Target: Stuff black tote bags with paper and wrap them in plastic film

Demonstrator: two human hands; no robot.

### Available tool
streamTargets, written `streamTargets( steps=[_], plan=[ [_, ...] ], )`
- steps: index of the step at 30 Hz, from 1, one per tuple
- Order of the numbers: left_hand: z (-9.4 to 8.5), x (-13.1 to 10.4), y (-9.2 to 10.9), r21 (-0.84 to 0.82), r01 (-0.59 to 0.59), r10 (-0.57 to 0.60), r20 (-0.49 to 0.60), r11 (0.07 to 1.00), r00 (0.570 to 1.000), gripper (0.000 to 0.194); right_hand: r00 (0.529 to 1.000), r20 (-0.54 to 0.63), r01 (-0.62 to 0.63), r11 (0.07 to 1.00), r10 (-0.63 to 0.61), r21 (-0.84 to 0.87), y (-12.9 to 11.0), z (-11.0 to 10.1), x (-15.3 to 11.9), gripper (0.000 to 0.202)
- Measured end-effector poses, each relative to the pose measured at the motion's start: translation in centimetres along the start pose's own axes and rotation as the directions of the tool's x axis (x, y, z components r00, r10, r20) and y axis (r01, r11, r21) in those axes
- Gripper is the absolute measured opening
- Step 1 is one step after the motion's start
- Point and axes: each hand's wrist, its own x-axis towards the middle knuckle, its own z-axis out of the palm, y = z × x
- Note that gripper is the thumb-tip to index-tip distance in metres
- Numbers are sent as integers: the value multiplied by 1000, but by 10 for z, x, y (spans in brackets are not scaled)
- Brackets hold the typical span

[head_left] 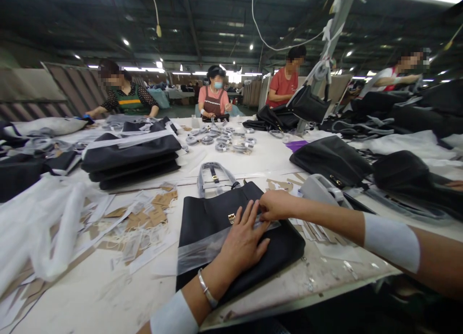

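Note:
A black handbag (210,215) lies flat on the table in front of me, its plastic-wrapped handle (199,177) pointing away. Across its front runs a strip of clear plastic film (200,252), below a gold clasp (231,218). My left hand (243,240) rests flat on the film and bag, fingers stretched out. Beside its fingertips, my right hand (277,206) is closed, its fingers pinched at the film's right part. What exactly lies between those fingers is hidden. Just beyond my right forearm sits a grey tape dispenser (321,189).
Stacked black bags (132,160) stand at left, behind scattered brown tags (159,208) and white wrapping (32,228). Coiled straps (235,143) lie mid-table. More black bags (331,160) are at right, near a post (338,30) with a hanging bag. Several co-workers (215,95) work across the table.

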Motion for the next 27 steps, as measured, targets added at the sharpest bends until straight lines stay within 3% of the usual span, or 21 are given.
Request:
streamTargets(
  steps=[6, 10, 13, 19, 27],
  plan=[
    [-2, 0, -2, -68, -31, 27, -59, 997, 998, 44, 996, 86, -22, 996, 29, -85, -7, -7, 5, 21],
    [-6, 0, -1, -137, -27, 4, -164, 990, 986, 38, 994, 91, -50, 996, 57, -80, -6, -7, 2, 22],
    [-3, 1, 0, -161, -49, 20, -176, 986, 984, 26, 992, 90, -78, 995, 83, -56, -5, -8, -1, 23],
    [7, 0, 0, -70, -127, 109, -218, 989, 970, 22, 974, 202, -117, 991, 100, 71, 0, -13, -2, 15],
    [4, 0, 0, -73, -123, 106, -200, 990, 974, 24, 934, 334, -227, 931, 126, 285, 6, -11, 5, 14]
  ],
)
